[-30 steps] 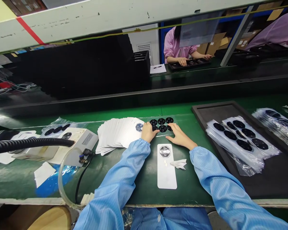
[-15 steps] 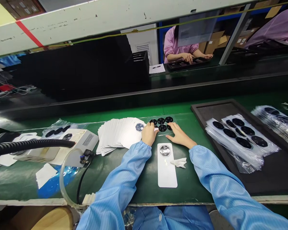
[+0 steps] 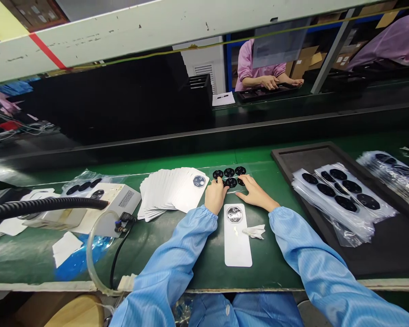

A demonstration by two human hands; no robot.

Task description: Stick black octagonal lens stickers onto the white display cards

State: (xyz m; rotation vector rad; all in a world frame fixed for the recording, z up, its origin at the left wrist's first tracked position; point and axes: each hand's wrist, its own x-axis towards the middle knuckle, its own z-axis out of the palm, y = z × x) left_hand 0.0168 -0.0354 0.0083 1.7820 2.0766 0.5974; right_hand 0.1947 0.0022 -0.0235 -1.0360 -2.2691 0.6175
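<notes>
A clear sheet of round black lens pieces (image 3: 229,172) lies on the green bench. My left hand (image 3: 215,195) rests at the sheet's left edge with its fingertips pinched on one black piece. Flat on the sheet's right edge lies my right hand (image 3: 256,193), fingers stretched out, holding it down. Just below the hands lies a white phone back cover (image 3: 237,235) with a round camera ring near its top. A small crumpled white scrap (image 3: 254,232) sits beside it. Left of my hands, a fanned stack of white covers (image 3: 172,190) is spread out.
A black tray (image 3: 388,254) on the right holds bagged sheets of black pieces (image 3: 341,195). More bags (image 3: 391,170) lie further right. At the left are a white device (image 3: 102,204), a black corrugated hose (image 3: 44,205), a clear tube and blue film. Across the belt, a person in pink (image 3: 259,72) works.
My left hand has shifted slightly right, off the fanned covers and onto the sheet of black pieces. My right hand has stayed flat in place.
</notes>
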